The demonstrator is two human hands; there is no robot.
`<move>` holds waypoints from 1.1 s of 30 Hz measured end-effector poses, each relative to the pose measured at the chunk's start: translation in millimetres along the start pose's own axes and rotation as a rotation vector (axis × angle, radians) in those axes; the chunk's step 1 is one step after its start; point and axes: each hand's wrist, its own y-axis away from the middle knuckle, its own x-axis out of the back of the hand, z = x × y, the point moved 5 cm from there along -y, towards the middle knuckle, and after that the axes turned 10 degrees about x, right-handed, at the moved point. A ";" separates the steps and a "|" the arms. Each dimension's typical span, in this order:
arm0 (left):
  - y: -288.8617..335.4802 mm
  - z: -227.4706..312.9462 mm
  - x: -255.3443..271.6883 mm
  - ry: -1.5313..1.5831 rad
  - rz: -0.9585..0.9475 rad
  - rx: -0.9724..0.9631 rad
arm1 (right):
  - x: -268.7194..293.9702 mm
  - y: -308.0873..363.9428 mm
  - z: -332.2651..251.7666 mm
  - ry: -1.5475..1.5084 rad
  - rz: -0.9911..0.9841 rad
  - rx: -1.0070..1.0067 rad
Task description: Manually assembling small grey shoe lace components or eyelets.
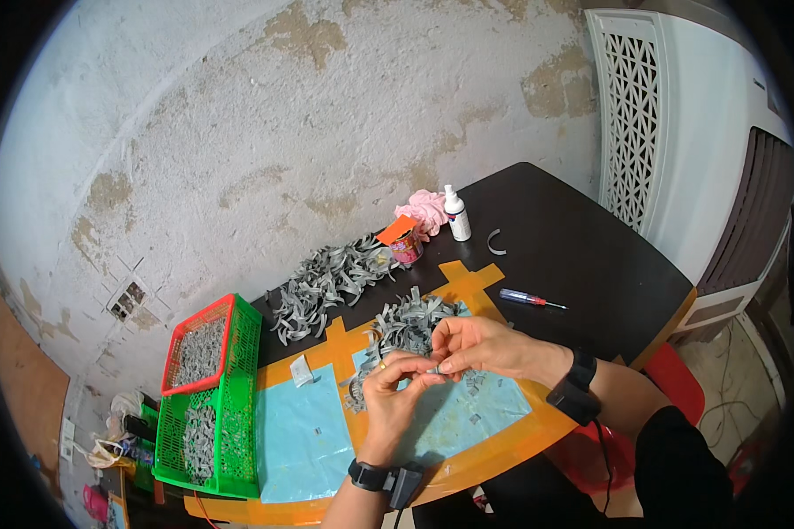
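My left hand [394, 388] and my right hand [478, 346] meet over the near part of the table, fingertips pinched together. Between them is a small grey piece [435, 369], mostly covered by the fingers, so its exact shape cannot be made out. Just behind the hands lies a heap of curved grey strips [406, 324]. Under them, a light blue sheet [494, 410] is fixed down with orange tape [468, 454], and small grey bits are scattered on it. A second blue sheet [304, 441] lies to the left, with a small white packet [301, 371] at its far edge.
Another heap of grey strips [331, 282] lies near the wall. Beyond it stand a tin [406, 247], a pink cloth [425, 210] and a white bottle [457, 216]. A screwdriver [531, 299] rests rightward. Green [245, 441] and red [229, 331] baskets hold grey pieces at left.
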 end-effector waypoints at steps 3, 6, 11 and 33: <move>2.7 3.4 0.3 -0.021 0.004 -0.020 | -2.4 0.4 2.5 0.002 0.011 0.027; 4.6 4.0 -1.1 -0.003 0.020 -0.032 | -3.9 0.3 4.9 0.026 0.021 0.078; 3.4 6.3 1.5 0.034 0.077 -0.017 | -14.2 1.5 1.5 -0.015 0.043 0.141; 1.9 9.9 -3.6 0.371 0.015 0.162 | -16.0 0.8 -1.2 -0.058 0.014 0.198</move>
